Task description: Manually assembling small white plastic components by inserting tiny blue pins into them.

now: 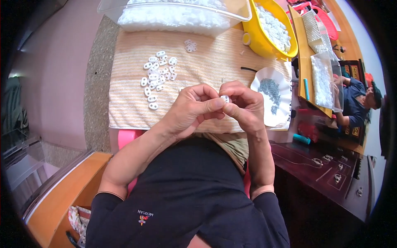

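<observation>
My left hand (198,105) and my right hand (245,106) meet over the front of the striped cloth (136,118). Between their thumbs and fingertips they pinch a small white plastic piece (225,98), mostly covered by the fingers. To the left lies a loose group of white oval plastic pieces with two holes (153,77). Farther back sits a small cluster of flat white pieces (190,46). Close to my right hand, a white fluted dish (271,119) holds many small dark grey bits, too small to name surely; they look like screws.
A clear plastic bin (235,14) full of white pieces stands at the back, beside a yellow basin (257,41) of white parts. A thin black stick (249,69) lies near the dish. At the right, another person (356,97) sits by a second clear box (321,82).
</observation>
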A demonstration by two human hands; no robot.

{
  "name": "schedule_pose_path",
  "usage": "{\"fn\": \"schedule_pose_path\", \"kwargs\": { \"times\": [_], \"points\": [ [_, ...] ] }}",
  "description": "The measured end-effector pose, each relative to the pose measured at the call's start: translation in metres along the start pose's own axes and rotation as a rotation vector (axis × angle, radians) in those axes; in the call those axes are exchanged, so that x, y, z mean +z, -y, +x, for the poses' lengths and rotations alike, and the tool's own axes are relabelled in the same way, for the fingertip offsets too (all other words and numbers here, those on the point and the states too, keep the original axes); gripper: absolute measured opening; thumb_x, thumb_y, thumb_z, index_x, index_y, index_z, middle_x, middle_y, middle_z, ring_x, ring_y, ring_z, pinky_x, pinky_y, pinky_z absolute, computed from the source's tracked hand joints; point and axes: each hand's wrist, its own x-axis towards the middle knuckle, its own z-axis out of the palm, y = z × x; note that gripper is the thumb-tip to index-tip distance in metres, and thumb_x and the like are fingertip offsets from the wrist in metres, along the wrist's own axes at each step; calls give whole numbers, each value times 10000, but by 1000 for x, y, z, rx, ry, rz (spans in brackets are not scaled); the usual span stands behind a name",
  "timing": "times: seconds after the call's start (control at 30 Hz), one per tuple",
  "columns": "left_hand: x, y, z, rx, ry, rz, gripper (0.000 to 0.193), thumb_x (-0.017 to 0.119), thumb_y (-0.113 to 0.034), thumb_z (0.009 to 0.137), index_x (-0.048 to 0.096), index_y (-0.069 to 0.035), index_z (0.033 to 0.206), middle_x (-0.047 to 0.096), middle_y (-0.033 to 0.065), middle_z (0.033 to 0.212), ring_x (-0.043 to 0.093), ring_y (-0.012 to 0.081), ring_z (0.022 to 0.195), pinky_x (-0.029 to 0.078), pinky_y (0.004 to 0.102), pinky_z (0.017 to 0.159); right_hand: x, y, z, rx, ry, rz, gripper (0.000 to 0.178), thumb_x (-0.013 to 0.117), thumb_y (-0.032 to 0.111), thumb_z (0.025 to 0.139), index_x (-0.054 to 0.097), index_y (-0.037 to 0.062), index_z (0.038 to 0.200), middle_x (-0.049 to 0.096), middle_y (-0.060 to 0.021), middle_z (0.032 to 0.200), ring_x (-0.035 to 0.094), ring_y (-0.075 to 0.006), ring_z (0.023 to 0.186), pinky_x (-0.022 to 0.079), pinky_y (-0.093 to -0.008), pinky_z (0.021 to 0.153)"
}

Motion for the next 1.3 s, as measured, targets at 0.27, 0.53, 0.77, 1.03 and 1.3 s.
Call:
{"fn": "schedule_pose_path", "kwargs": {
  "times": [0.27, 0.53, 0.77, 1.03, 1.3],
  "points": [
    [-1, -1, 0, -87, 9, -36, 122, 680, -111, 872, 626, -13, 923, 660, 89, 910, 647, 139, 777, 565, 272, 724, -3, 17, -5, 61, -80, -144, 128, 674, -23, 837, 642, -32, 960, 622, -72, 932, 609, -109, 833, 508, -250, 741],
    [5, -1, -2, -33, -40, 96, 107, 670, -104, 874, 618, -16, 903, 640, 181, 1065, 650, 133, 776, 569, 275, 736, -76, 67, 44, -161, -487, -642, 220, 670, 35, 858, 654, -49, 1061, 658, -81, 898, 633, -112, 780, 515, -223, 707],
    [9, 1, -6, -25, -21, 183, 101, 704, -61, 832, 634, 0, 874, 640, 186, 1055, 645, 124, 785, 556, 266, 744, -84, 60, 58, -259, -500, -767, 328, 658, -6, 848, 600, -39, 1170, 607, -118, 1133, 647, -163, 948, 520, -245, 794],
    [20, 13, -13, 34, 267, 417, 84, 737, -37, 782, 661, 0, 778, 686, 98, 914, 632, 117, 856, 505, 259, 786, -26, 23, 33, -52, -157, -821, 186, 677, -12, 824, 667, 16, 1008, 645, -35, 896, 570, -81, 741, 473, -223, 675],
    [35, 15, -28, 28, 486, 663, 167, 778, -126, 721, 689, -12, 803, 706, 84, 860, 672, 181, 804, 533, 295, 765, 29, -1, 38, -44, 160, -941, 205, 691, -25, 765, 663, -16, 969, 660, -109, 942, 635, -183, 677, 505, -271, 597]
  ]
}}
